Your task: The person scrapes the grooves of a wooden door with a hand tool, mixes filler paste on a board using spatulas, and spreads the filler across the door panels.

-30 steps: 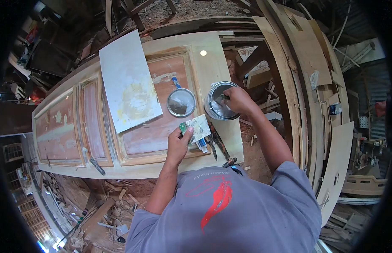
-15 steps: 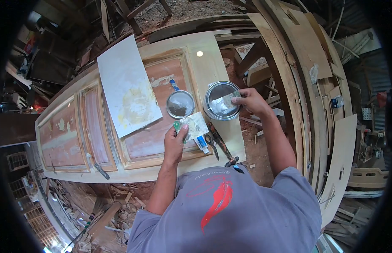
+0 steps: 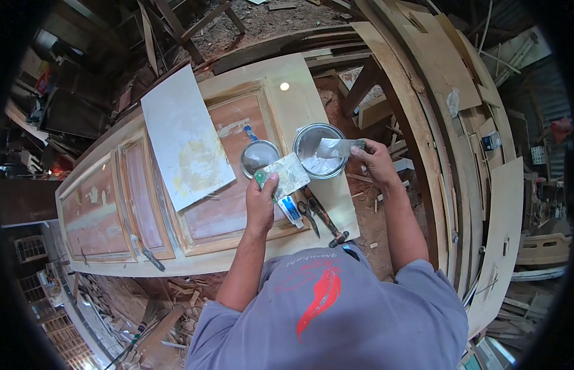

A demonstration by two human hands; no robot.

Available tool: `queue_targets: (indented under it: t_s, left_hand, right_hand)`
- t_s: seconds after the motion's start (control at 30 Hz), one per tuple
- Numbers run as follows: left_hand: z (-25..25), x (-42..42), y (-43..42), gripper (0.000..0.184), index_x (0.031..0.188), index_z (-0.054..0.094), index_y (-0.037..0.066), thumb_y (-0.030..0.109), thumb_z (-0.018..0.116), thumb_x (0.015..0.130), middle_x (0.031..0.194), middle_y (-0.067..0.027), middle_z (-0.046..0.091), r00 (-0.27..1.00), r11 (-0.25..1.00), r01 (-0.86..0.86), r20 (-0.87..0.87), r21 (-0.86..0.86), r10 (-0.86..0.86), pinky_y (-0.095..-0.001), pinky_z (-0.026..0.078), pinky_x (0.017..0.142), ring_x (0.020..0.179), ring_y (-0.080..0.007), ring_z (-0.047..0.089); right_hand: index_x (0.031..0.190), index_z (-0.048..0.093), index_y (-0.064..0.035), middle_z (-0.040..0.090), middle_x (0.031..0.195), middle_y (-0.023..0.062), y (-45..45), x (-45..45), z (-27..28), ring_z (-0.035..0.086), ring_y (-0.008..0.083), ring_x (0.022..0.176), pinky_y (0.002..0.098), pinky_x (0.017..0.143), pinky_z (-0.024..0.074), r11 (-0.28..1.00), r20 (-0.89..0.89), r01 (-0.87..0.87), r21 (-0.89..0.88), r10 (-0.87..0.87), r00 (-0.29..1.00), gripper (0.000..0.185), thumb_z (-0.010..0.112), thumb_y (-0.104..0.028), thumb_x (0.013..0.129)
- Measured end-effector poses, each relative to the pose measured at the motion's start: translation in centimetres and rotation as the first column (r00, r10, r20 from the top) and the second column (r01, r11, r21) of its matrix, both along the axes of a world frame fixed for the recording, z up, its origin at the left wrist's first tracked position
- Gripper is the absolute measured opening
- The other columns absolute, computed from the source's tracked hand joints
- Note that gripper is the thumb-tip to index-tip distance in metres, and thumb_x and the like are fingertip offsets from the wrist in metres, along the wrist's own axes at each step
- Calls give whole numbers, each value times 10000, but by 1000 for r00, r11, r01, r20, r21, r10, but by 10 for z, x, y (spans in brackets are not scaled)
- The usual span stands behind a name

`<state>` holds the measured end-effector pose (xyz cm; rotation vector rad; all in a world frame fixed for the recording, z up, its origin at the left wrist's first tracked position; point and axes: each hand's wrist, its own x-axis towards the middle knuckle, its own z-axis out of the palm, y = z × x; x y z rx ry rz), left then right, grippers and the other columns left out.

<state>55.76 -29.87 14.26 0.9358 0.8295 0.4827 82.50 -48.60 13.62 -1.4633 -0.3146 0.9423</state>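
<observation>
Head view: clasped in left grip (image 3: 260,205), smeared pale square green-edged spreader (image 3: 291,175); pinched in right grip (image 3: 376,164), flat grey scraper (image 3: 339,147), above open round metal can (image 3: 305,145) on pale panelled wooden door (image 3: 344,213).

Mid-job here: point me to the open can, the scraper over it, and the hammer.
Open can (image 3: 308,143): head view, on its inner wall.
Scraper (image 3: 341,147): head view, middle of its flat face.
Hammer (image 3: 323,214): head view, on its handle.
</observation>
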Motion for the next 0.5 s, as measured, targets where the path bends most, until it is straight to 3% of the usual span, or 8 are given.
queue_targets:
  t_s: [0.1, 0.2, 0.4, 0.5]
  left_hand:
    - [9, 7, -3, 262, 1249, 666, -10, 157, 660, 1046, 1128, -64, 739, 993, 997, -74, 89, 19, 72, -306, 538, 940, 1003, -128, 690]
    - [10, 13, -1, 251, 1244, 659, -14, 145, 637, 1052, 1126, -79, 741, 989, 998, -62, 132, -24, 65, -315, 567, 903, 984, -144, 707]
    - [-8, 25, 4, 335, 1312, 590, -30, 186, 593, 1056, 1132, -124, 729, 986, 987, 74, 157, -142, -51, -369, 669, 711, 931, -219, 757]
    - [-7, 33, 0, 323, 1288, 595, -39, 182, 593, 1052, 1108, -129, 728, 984, 956, 123, 160, -266, -82, -364, 667, 708, 908, -217, 756]
  right_hand:
    - [1123, 737, -27, 656, 763, -26, -3, 0, 12, 481, 24, 512, 219, 426, 355, 1000, -47, 12, -10, -13, 999, 210, 768, -188, 991]
    - [1113, 741, -52, 698, 880, -39, -5, 1, 15, 530, 2, 641, 183, 526, 411, 999, -50, -25, -30, 24, 998, 195, 762, -207, 996]
    - [1122, 733, -44, 691, 871, -23, -4, -8, 24, 549, 27, 630, 202, 534, 444, 997, -75, 50, 56, -45, 996, 179, 763, -159, 988]
    - [1139, 731, -24, 680, 799, -7, -2, -15, 38, 595, 48, 620, 211, 475, 423, 987, -38, 60, 146, -55, 998, 191, 759, -142, 990]
